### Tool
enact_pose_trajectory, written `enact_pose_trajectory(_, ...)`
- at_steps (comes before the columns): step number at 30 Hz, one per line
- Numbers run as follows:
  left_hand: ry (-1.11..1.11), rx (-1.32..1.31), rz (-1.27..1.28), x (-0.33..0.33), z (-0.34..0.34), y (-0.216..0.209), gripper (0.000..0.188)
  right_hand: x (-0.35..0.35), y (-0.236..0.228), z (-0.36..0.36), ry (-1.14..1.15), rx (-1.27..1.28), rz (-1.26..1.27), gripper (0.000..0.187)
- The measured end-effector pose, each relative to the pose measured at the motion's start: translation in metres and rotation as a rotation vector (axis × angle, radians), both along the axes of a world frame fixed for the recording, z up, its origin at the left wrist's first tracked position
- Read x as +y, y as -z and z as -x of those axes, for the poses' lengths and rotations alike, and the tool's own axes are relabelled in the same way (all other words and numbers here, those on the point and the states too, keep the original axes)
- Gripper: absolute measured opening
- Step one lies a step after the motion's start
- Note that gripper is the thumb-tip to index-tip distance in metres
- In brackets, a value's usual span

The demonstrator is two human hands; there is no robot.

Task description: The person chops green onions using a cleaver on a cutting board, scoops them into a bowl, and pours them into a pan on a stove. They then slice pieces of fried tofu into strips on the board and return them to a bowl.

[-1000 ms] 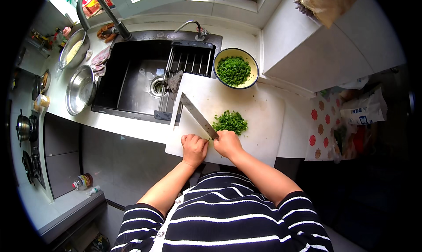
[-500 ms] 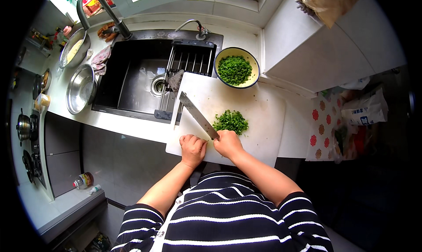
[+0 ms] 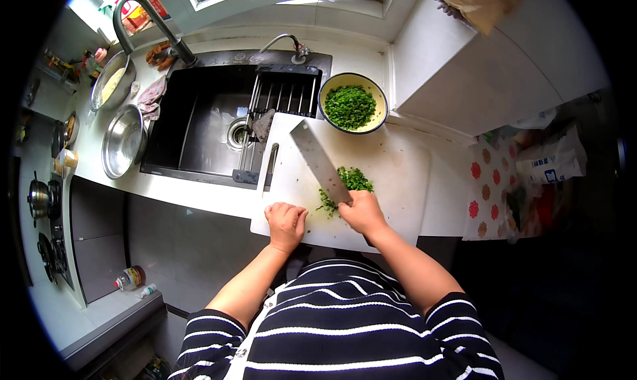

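Note:
My right hand (image 3: 365,214) is closed round the handle of a kitchen knife (image 3: 320,162). Its broad blade slants up and to the left across a white cutting board (image 3: 391,201). A small heap of chopped greens (image 3: 353,179) lies on the board, partly behind the blade, with bits scattered toward me. My left hand (image 3: 285,225) rests at the board's near left edge, fingers curled in, with nothing visible in it. Beyond the board stands a cream bowl with a dark rim (image 3: 381,115), holding more chopped greens (image 3: 350,107).
Left of the board is a dark sink (image 3: 209,138) with a rack (image 3: 285,91) and a tall faucet (image 3: 149,15). A steel basin (image 3: 124,142) stands on the counter at the left. White cabinet sides rise at the right, beside a flower-patterned cloth (image 3: 486,191) and plastic bags (image 3: 551,160).
The knife has moved right, its blade now over the heap's left side. The heap looks partly spread toward me. My left hand has shifted slightly left, away from the knife.

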State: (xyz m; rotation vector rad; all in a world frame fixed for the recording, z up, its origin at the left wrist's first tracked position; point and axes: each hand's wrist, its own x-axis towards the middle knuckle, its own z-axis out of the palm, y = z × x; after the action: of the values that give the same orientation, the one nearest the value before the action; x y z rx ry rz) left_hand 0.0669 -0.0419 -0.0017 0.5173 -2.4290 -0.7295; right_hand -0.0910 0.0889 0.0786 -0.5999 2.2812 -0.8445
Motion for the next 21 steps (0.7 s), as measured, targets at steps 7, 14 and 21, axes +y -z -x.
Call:
enact_pose_trajectory(7,0.082,0.146,-0.032,0.014,0.051,-0.041,0.021,0.037,-0.032,0.015,0.322,-0.370,0.311,0.011)
enact_pose_trajectory(14,0.094,0.086,-0.147,0.046,0.085,-0.043,0.036,0.057,-0.038,0.011,0.454,-0.431,0.460,0.009)
enact_pose_trajectory(21,0.033,0.055,-0.218,0.047,0.084,-0.023,0.029,0.068,-0.034,0.013,0.497,-0.439,0.428,0.012)
